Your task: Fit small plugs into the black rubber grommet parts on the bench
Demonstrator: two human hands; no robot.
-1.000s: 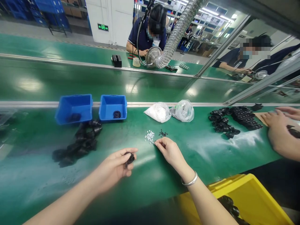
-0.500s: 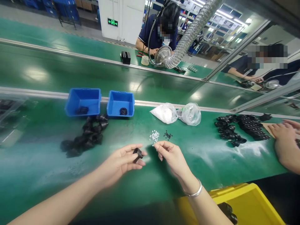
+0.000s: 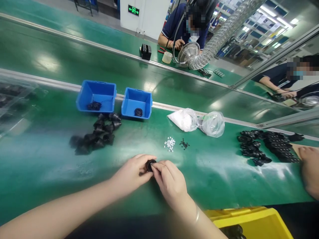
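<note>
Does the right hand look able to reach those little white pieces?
Probably yes: the white pieces lie just beyond the right hand, nothing visible between, though it is busy at the black part in the left hand.

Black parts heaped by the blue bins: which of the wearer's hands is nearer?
Left. The left hand is right of the heap, toward the wearer; the right hand is farther right.

Black part point(image 3: 150, 164), partly behind hands point(image 3: 171, 186)
</note>
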